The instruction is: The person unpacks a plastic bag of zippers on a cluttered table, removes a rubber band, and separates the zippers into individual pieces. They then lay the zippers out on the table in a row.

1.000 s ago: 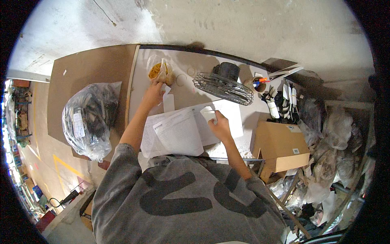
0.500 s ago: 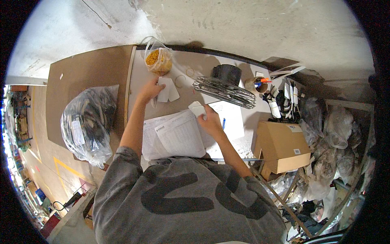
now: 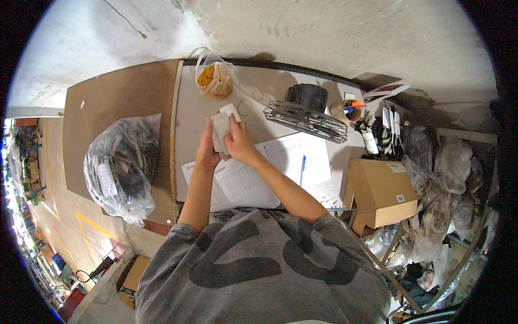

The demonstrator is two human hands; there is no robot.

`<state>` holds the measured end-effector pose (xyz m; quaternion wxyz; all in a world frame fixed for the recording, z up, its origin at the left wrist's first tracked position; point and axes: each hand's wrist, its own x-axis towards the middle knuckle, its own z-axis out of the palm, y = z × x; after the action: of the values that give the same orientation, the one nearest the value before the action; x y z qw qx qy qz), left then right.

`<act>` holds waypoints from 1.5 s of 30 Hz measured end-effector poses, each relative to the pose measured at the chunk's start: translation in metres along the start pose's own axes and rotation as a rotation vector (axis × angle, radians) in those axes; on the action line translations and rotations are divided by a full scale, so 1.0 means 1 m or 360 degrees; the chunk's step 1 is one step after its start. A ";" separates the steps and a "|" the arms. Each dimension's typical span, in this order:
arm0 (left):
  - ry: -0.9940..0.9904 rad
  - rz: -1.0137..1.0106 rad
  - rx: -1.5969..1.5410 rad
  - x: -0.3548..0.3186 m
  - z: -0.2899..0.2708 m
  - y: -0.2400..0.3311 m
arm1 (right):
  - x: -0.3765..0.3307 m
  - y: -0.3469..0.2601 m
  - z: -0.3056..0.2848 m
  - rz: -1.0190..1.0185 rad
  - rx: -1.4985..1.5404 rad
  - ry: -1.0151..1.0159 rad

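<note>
Right hand (image 3: 242, 143) has moved leftward, joining the left hand (image 3: 206, 144) beyond the papers (image 3: 245, 189); centre-left in the frame, both hands curl closed around white cards (image 3: 220, 130), apparently steadying the stack from either side. Farther up the table (image 3: 190, 121), a bag of yellow bands (image 3: 222, 89) sits seemingly within easy reach.

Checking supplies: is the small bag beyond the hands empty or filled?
Not empty: yellow bands show in the clear bag. I cannot tell how full.
</note>
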<state>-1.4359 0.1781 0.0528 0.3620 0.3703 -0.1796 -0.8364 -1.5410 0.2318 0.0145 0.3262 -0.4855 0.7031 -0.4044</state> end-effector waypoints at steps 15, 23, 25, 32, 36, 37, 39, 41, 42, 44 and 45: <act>0.0151 -0.0090 0.0070 -0.003 0.010 -0.027 | -0.036 -0.044 -0.044 -0.0571 -0.0368 0.0349; 0.0820 0.0302 0.2558 0.073 0.013 -0.013 | -0.112 0.033 -0.118 0.0002 -0.0855 0.0193; 0.0792 0.0321 0.2770 0.078 0.020 -0.021 | -0.131 0.046 -0.137 0.0297 -0.0992 0.0194; 0.0907 0.0424 0.3087 0.079 0.035 -0.031 | -0.175 0.084 -0.150 0.0852 -0.1064 0.0129; 0.0913 0.0803 0.2849 0.065 0.033 -0.035 | -0.187 0.115 -0.145 0.0655 -0.1007 0.0211; 0.0834 0.0994 0.2781 0.073 0.007 -0.034 | -0.186 0.115 -0.147 0.0625 -0.0964 0.0251; 0.0576 0.1063 0.2536 0.070 -0.021 -0.021 | -0.180 0.115 -0.155 0.0578 -0.0885 0.0338; 0.0257 0.0827 0.2187 0.032 -0.039 -0.006 | -0.172 0.102 -0.173 0.0766 -0.0816 0.0434; 0.0216 0.0768 0.2426 0.011 -0.044 -0.004 | -0.167 0.098 -0.183 0.0855 -0.0781 0.0481; 0.0127 0.0692 0.2895 -0.034 -0.056 -0.004 | -0.164 0.114 -0.191 0.0969 -0.0921 0.0574; 0.0095 0.0678 0.3115 -0.055 -0.061 -0.006 | -0.162 0.107 -0.200 0.0953 -0.0936 0.0595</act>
<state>-1.3675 0.2212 0.0360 0.0446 0.4860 -0.8423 -0.2286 -1.7048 0.4567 0.0223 0.1446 -0.2516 0.9441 -0.1562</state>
